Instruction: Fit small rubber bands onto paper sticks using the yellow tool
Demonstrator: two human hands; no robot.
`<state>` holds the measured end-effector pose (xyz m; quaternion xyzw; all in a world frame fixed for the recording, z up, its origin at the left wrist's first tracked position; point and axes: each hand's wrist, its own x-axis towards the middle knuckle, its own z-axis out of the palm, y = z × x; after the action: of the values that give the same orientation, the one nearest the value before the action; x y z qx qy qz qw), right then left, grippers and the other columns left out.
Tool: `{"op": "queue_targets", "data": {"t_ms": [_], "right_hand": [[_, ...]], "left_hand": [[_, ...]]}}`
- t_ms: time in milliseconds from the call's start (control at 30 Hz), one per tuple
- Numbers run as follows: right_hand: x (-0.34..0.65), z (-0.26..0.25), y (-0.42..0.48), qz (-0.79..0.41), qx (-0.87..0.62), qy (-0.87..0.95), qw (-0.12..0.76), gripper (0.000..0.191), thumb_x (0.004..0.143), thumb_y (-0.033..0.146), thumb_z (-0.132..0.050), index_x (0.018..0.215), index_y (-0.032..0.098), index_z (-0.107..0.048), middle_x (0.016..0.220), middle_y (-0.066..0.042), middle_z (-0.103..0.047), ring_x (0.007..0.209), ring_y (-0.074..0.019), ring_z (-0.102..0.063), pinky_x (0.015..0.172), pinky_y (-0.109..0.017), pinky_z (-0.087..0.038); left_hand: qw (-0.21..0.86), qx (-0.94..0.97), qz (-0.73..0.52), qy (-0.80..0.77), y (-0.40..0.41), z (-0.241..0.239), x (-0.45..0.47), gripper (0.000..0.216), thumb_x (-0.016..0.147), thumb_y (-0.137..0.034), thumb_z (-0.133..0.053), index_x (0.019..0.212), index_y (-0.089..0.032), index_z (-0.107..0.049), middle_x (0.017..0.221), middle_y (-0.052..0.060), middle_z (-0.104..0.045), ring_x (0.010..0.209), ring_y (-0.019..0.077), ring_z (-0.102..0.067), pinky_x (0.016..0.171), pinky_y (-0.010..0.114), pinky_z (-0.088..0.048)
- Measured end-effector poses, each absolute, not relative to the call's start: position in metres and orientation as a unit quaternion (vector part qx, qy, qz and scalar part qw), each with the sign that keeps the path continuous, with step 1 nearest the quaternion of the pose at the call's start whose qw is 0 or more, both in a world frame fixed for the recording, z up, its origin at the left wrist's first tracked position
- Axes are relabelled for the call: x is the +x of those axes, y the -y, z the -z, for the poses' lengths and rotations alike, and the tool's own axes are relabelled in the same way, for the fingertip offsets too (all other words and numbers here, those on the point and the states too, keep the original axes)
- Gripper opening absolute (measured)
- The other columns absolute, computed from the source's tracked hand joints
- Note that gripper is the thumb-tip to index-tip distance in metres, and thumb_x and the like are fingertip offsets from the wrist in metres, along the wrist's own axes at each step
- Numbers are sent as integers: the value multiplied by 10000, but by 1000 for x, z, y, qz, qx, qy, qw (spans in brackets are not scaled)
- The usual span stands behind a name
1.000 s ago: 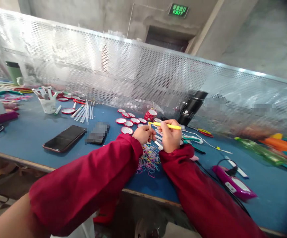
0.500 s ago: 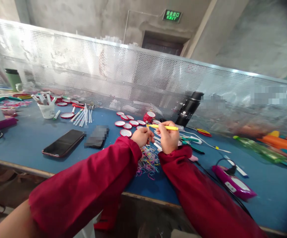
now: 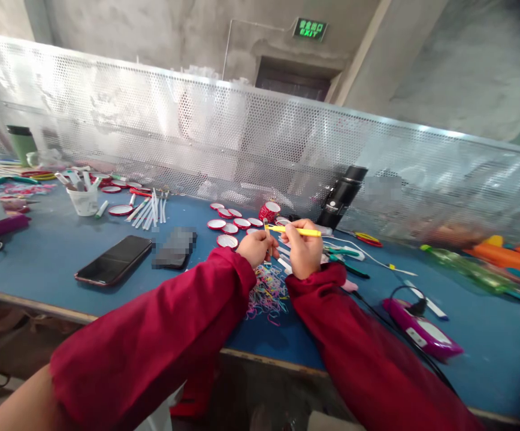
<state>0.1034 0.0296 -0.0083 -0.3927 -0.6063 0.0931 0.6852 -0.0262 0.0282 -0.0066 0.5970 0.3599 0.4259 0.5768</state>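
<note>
My right hand (image 3: 305,251) is closed around a yellow pen-like tool (image 3: 302,231), held almost level, its tip pointing left. In the fingers of my left hand (image 3: 256,248) is a small narrow upright piece (image 3: 266,227), too small to name exactly. The tip of the yellow tool meets or nearly meets this piece; I cannot tell which. Below both hands lies a loose heap of thin coloured strips (image 3: 268,293). Just beyond my left hand are several red-rimmed round lids (image 3: 227,241), white inside, and a small red stack of them (image 3: 269,211).
Two phones (image 3: 114,260) (image 3: 175,247) lie to the left. Behind them stands a white cup (image 3: 84,202) of markers. A black bottle (image 3: 341,200) leans by the perforated metal screen (image 3: 152,120). Teal-handled pliers (image 3: 343,254) and a purple power strip (image 3: 422,330) are at right.
Both hands keep nearly the same pose, the yellow tool still at the small piece. The whole view has shifted very slightly.
</note>
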Motion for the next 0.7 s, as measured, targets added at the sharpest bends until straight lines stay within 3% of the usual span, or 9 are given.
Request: {"op": "queue_targets", "data": {"t_ms": [700], "right_hand": [[105, 9, -31, -112, -382, 595, 699, 165, 818, 352, -625, 751, 212, -567, 597, 42, -589, 559, -126, -577, 567, -259, -472]], "left_hand": [[587, 584, -423, -367, -27, 3, -28, 222, 942, -110, -383, 763, -161, -504, 608, -20, -565, 404, 47, -400, 412, 171, -293]]}}
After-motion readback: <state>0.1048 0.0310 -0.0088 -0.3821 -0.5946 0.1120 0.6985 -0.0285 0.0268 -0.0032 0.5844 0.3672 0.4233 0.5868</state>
